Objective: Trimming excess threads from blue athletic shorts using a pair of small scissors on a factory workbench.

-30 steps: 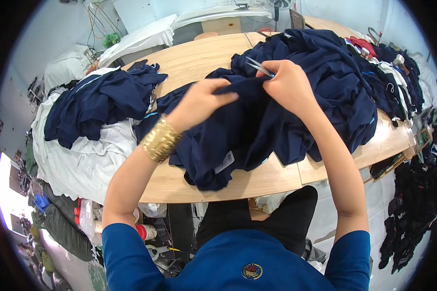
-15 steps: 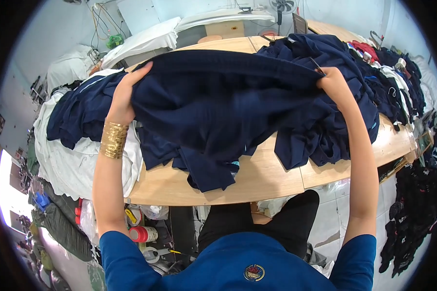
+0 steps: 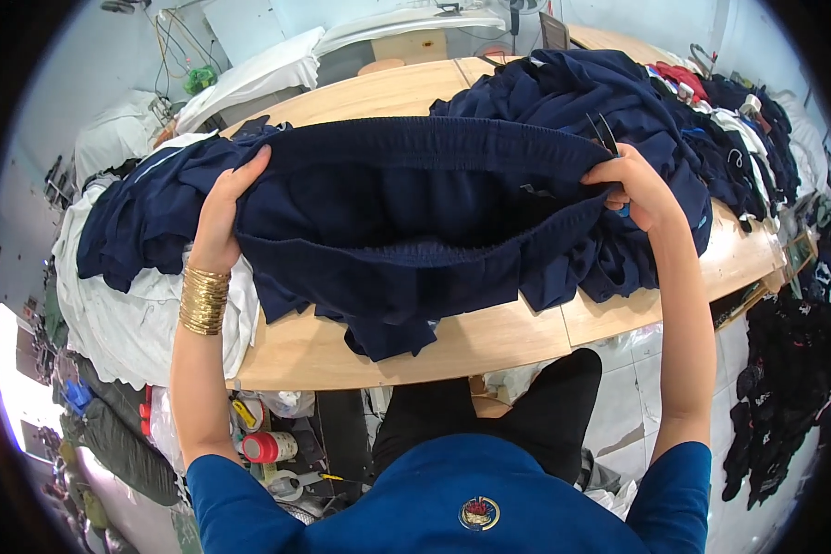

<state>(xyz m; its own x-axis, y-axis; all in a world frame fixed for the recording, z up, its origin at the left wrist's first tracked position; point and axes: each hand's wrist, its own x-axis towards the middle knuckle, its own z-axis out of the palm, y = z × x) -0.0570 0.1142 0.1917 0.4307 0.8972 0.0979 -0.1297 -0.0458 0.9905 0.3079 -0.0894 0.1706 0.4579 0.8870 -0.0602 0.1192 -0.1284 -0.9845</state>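
Navy trousers (image 3: 379,286) with an elastic waistband are stretched wide between my hands above the table, the waist opening facing me so the dark inside shows. My left hand (image 3: 226,208) grips the waistband's left end, its thumb on top and the other fingers hidden inside. At the right end, my right hand (image 3: 639,187) is closed round the waistband. Dark, thin-bladed thread snips (image 3: 604,134) stick up from this same hand, blades pointing away from me. The legs of the garment hang out of sight below the waist.
A large heap of navy garments (image 3: 563,88) lies at the back right of the wooden table (image 3: 415,369). More navy clothing (image 3: 138,222) rests on white cloth (image 3: 111,323) at left. Black garments (image 3: 785,406) hang off to the right. A red-lidded jar (image 3: 270,447) stands below the table.
The waistband has been pulled open and tipped toward me, so its inside now shows. Both hands have come slightly lower, and the snips' blades show more plainly.
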